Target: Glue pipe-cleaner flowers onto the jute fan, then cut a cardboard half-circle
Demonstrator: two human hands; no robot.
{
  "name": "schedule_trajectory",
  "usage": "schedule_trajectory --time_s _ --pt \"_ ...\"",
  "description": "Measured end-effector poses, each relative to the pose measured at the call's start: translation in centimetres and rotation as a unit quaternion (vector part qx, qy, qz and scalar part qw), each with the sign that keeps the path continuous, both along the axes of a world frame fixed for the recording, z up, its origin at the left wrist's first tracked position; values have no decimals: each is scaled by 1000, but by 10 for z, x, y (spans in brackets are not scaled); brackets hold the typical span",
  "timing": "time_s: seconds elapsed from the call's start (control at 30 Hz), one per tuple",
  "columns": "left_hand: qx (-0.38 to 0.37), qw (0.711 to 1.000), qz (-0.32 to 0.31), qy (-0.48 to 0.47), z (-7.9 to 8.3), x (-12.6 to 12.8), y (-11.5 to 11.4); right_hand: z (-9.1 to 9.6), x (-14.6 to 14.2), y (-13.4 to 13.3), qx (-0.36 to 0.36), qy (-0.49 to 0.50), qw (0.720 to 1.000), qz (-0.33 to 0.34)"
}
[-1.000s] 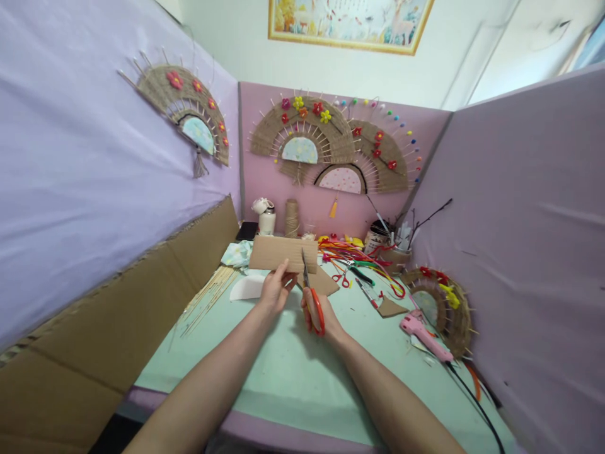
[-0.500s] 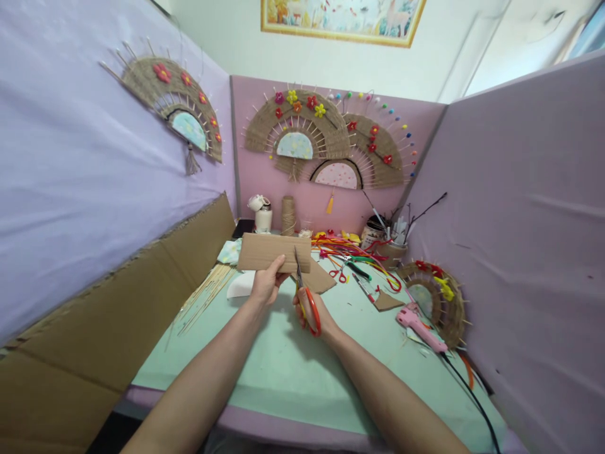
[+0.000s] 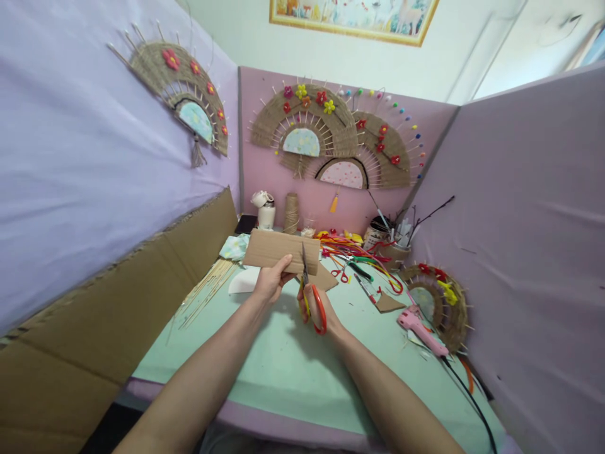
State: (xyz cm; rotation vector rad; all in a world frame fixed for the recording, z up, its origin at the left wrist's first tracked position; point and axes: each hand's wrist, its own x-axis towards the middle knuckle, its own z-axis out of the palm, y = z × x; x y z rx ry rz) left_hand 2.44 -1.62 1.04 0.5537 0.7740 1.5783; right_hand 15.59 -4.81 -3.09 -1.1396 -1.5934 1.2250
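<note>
My left hand (image 3: 273, 279) grips the lower edge of a rectangular piece of cardboard (image 3: 269, 249), thumb in front and fingers behind. The piece is held up above the table, tilted slightly down to the right. In my right hand (image 3: 312, 304) are scissors (image 3: 320, 310) with red and yellow handles, my fingers wrapped round them. One dark blade lies across the face of the cardboard near its right end, pointing up; the other blade is hidden behind it. Below and behind the held piece lie another cardboard piece (image 3: 326, 277) and a white curved sheet (image 3: 243, 281).
Thin sticks (image 3: 208, 293) lie at the left beside a cardboard wall (image 3: 189, 246). On the right are a pink glue gun (image 3: 422, 331) with its cable, a woven fan (image 3: 454, 315), small red-handled scissors (image 3: 340, 273) and coloured pipe cleaners (image 3: 350, 244). A twine spool (image 3: 292, 213) stands at the back.
The view has shifted slightly. The cardboard now tilts down a little to the right, and the scissors have stayed at its right end with the blades slightly closer together.
</note>
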Motion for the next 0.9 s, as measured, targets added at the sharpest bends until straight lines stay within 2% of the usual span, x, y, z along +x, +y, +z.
schedule_trajectory --time_s 0.13,0.4,0.6,0.9 --pt "-2 1000 -3 -9 -1 2 -1 -1 3 -1 25 -11 1000 3" --pt "1 1000 -2 -15 0 1 0 11 3 -9 -3 -23 999 -27" --pt "9 1000 -7 -16 -1 0 1 6 4 -7 -18 -14 998 -52" --pt "-4 1000 -5 -8 -1 -1 5 7 6 -5 -33 30 999 -12"
